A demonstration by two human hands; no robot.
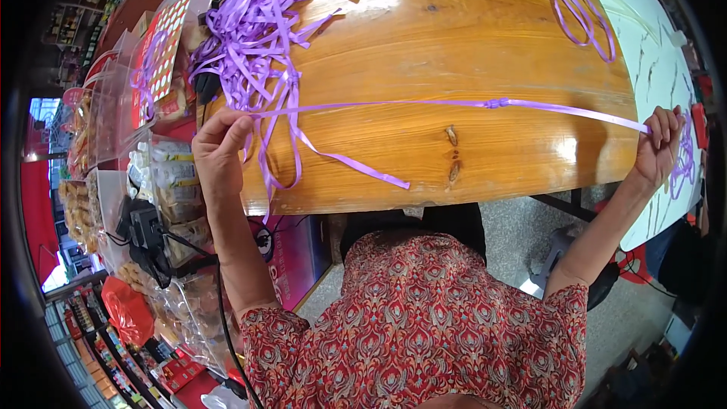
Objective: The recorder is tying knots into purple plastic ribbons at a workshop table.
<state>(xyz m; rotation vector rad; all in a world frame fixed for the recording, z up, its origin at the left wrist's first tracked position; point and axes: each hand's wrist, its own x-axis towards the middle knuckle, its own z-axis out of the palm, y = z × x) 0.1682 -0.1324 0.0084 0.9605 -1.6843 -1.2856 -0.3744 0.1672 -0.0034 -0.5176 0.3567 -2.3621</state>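
Observation:
A thin purple ribbon point(379, 104) is stretched nearly straight above the wooden table, with a small knot point(497, 103) right of its middle. My left hand point(221, 145) pinches it near the table's left edge. At the far right, my right hand point(657, 145) is closed around its other end. More purple ribbon point(683, 155) shows just beyond my right hand, over the white surface; whether it joins the held one I cannot tell. A tangled pile of purple ribbons point(261, 26) lies at the back left, with loose tails trailing past my left hand.
The glossy wooden table point(447, 45) curves in front of me. A looped purple ribbon point(575, 11) rests at its back right. A white marbled table point(632, 23) adjoins on the right. Packaged goods point(173, 170) and a black device with a cable point(148, 227) are at the left.

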